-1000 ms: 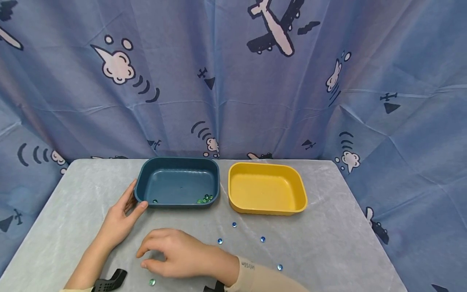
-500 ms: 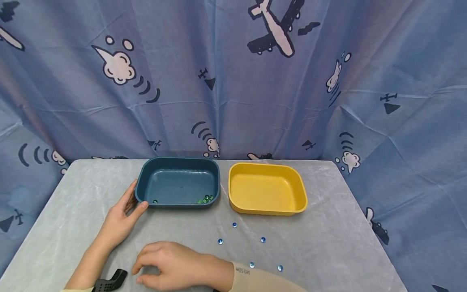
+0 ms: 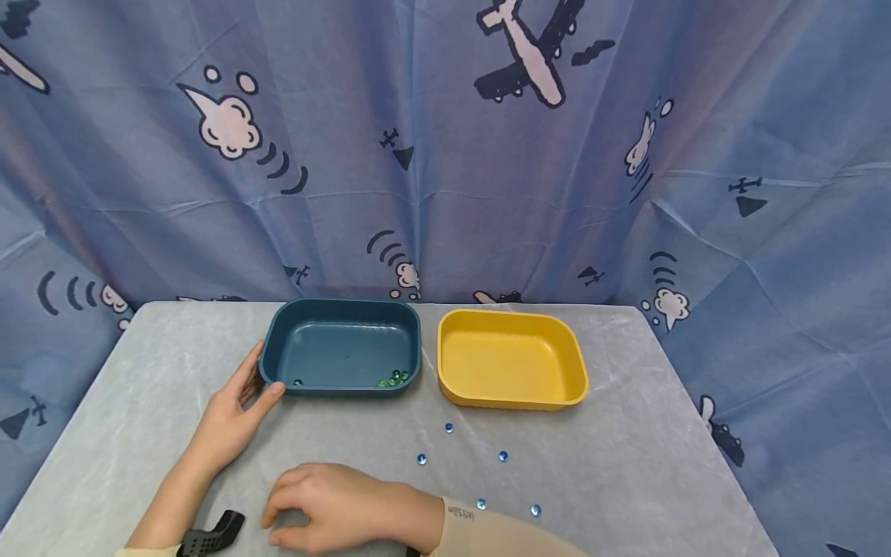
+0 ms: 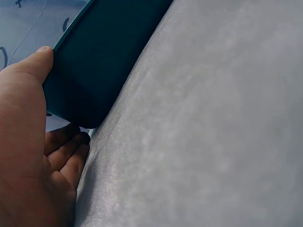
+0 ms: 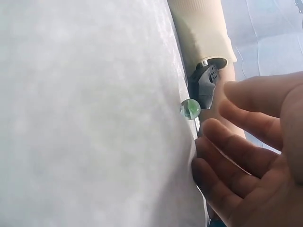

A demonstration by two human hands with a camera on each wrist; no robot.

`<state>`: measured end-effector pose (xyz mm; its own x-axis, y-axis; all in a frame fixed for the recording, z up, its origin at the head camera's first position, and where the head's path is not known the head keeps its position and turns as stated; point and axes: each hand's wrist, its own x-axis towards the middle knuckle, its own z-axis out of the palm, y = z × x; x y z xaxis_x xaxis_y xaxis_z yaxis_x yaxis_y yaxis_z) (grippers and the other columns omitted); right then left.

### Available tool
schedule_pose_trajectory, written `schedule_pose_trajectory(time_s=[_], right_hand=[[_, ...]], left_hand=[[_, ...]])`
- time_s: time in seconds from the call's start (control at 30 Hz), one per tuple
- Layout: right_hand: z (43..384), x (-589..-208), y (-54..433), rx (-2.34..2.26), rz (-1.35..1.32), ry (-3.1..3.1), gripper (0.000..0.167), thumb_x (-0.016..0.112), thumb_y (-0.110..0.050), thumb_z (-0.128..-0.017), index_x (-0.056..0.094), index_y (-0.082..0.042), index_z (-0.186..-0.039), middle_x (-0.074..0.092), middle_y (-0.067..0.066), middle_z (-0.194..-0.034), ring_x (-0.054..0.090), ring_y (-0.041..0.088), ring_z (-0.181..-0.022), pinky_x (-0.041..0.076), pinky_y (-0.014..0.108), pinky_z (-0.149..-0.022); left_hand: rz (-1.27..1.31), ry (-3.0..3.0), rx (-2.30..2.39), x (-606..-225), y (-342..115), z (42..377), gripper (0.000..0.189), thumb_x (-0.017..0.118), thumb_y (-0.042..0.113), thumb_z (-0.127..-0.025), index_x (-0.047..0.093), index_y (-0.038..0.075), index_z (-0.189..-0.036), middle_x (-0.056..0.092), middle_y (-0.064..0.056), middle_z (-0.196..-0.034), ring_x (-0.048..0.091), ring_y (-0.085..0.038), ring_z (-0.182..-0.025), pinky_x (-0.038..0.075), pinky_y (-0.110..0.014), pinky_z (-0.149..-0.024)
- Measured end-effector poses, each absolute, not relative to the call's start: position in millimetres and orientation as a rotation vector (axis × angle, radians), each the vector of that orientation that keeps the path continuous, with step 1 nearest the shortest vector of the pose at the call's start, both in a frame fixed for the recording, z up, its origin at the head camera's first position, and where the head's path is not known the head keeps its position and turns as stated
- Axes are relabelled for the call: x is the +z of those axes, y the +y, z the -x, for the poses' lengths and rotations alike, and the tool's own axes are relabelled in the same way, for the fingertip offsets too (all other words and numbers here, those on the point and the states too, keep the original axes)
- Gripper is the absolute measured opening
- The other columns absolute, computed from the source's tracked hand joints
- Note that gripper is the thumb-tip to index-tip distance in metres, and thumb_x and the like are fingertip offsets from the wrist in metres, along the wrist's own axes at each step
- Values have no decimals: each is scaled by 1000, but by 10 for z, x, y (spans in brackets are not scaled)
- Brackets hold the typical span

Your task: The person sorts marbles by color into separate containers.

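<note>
My left hand holds the near left corner of a dark teal plastic box, thumb on the near side and fingers along the left side. Inside that box lie several green marbles, most by the near right corner. In the left wrist view the thumb presses the box wall, with the other fingers below its corner. My right hand hovers low over the near part of the table, fingers loosely bent. A clear marble with a green swirl lies just beyond its fingertips, apart from them; in the head view the hand hides it.
A yellow box stands right of the teal one. Several blue marbles are scattered on the grey cloth-covered table, some close to the right sleeve. A blue patterned curtain hangs behind.
My right hand has moved toward the near edge and now covers the green marble, which was visible a second ago. A blue marble has appeared beside the sleeve. The left hand has stayed put.
</note>
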<state>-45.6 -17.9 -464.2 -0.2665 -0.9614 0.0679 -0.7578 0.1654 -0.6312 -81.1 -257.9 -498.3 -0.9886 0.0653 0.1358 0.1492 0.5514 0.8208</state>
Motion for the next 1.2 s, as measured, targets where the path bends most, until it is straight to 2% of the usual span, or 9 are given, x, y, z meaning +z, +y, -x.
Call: schedule_pose_trajectory(time_s=[0.5,0.6,0.7,0.77,0.87,0.93,1.0,1.2], right_hand=[[557,-4733,-171,-746,1678,1987,17,77,-23,-106,80,-18,-122,70,-12,-129,51,-13,-121,34,4,-109],[573,-4767,-164,-734,1676,1976,18,77,-22,-106,80,-18,-123,69,-11,-132,50,-13,-124,33,4,-110],[585,-4777,-153,-721,1682,1969,19,77,-22,-105,81,-18,-123,69,-10,-135,50,-12,-126,32,5,-111],[592,-4767,-148,-713,1688,1966,18,78,-22,-105,81,-18,-122,69,-10,-136,51,-11,-126,32,4,-110],[598,-4749,-144,-699,1696,1962,17,78,-23,-105,82,-18,-121,69,-9,-136,52,-10,-125,33,4,-109],[599,-4738,-142,-695,1697,1954,16,78,-23,-105,82,-19,-120,69,-9,-136,52,-9,-124,33,4,-109],[597,-4736,-141,-694,1699,1948,17,79,-23,-105,82,-18,-120,69,-8,-137,52,-9,-124,33,4,-109],[590,-4738,-146,-694,1702,1944,16,78,-23,-105,82,-18,-120,69,-8,-136,52,-9,-124,33,4,-109]], left_hand=[[167,-2719,-1415,-4965,-2592,832,84,69,31,-111,19,20,-178,41,-30,-167,52,-54,-145,33,-1,-99],[163,-2731,-1395,-4971,-2592,832,84,69,32,-111,19,21,-178,42,-29,-167,53,-53,-144,42,-12,-106],[158,-2742,-1378,-4976,-2591,837,84,69,33,-111,19,21,-178,42,-29,-167,53,-52,-143,50,-34,-112],[157,-2741,-1382,-4978,-2592,842,84,69,33,-111,19,21,-178,42,-29,-167,53,-52,-144,49,-31,-112],[157,-2741,-1393,-4976,-2590,847,84,68,33,-111,18,22,-178,40,-29,-168,52,-53,-144,50,-43,-114],[160,-2738,-1401,-4976,-2588,846,84,69,33,-111,18,22,-178,40,-29,-168,52,-53,-144,50,-46,-114],[161,-2739,-1404,-4975,-2586,841,85,68,32,-111,17,22,-178,39,-29,-168,51,-54,-145,45,-65,-110],[159,-2736,-1399,-4985,-2585,829,85,69,32,-111,18,21,-178,39,-29,-168,51,-54,-145,46,-64,-110]])
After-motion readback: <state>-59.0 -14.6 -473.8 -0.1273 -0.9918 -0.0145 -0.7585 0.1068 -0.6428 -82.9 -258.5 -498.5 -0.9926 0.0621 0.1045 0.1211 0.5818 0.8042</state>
